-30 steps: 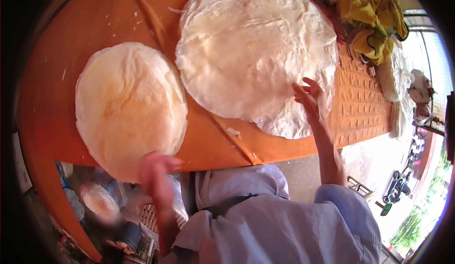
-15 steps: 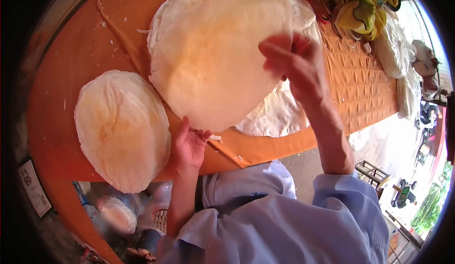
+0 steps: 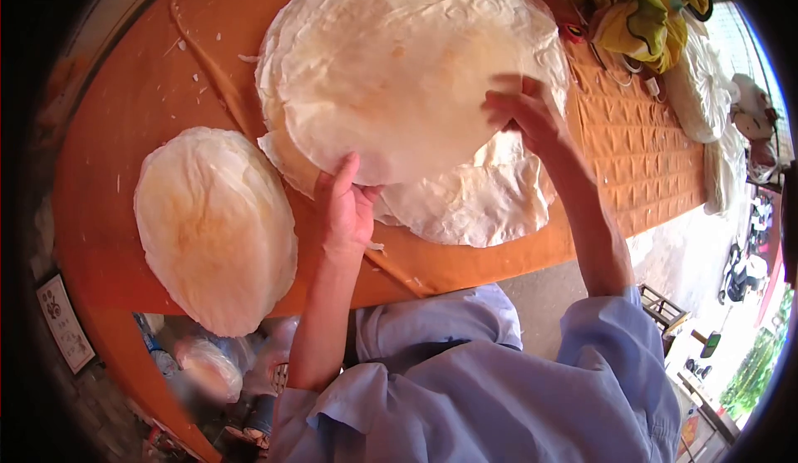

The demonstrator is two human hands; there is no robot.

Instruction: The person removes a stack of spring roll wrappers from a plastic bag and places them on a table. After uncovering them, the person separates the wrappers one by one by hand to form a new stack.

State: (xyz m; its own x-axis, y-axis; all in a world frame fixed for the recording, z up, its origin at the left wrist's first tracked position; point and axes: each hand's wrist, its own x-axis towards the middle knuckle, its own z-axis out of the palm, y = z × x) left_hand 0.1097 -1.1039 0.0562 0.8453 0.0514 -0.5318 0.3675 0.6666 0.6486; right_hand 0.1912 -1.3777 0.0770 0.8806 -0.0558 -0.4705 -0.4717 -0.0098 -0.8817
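Note:
A thin, pale round sheet lies or hovers over a large stack of similar wrinkled sheets on the orange-covered table. My left hand pinches the sheet's lower left edge, thumb on top. At the sheet's right edge is my right hand, its fingers bent and blurred; whether they grip the edge is not clear. Left of the stack, a separate oval pile of pale sheets rests at the table's front edge.
The orange cloth has folds and small white scraps. Yellow-green fabric and white bags sit at the upper right. Below the table's left part are plastic bags. A small metal rack stands at the right.
My left hand has moved up with the sheet's edge, uncovering more of the stack below. My right hand has shifted slightly right and down.

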